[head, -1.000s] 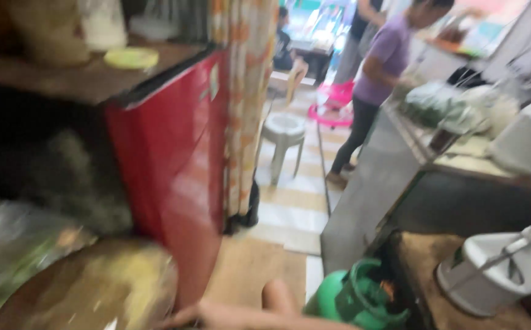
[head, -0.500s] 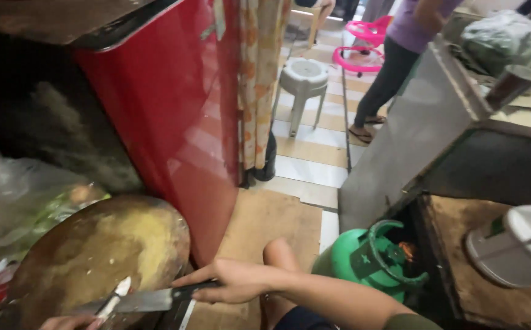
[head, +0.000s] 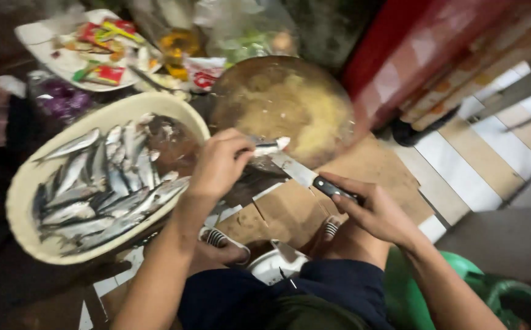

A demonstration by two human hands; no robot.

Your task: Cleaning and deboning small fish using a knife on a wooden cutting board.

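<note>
Hands working a small fish with a knife

The left hand (head: 219,164) is gripping a small fish (head: 270,146) beside the round chopping block (head: 290,104); the right hand (head: 378,211) is clasping the knife (head: 305,176), its blade touching the fish, the basin of fish (head: 103,177) left of both.

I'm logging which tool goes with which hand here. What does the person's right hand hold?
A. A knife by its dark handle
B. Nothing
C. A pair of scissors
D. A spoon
A: the right hand grips the dark handle of a knife, its blade pointing toward the small fish that the left hand holds over the round wooden board.
</note>
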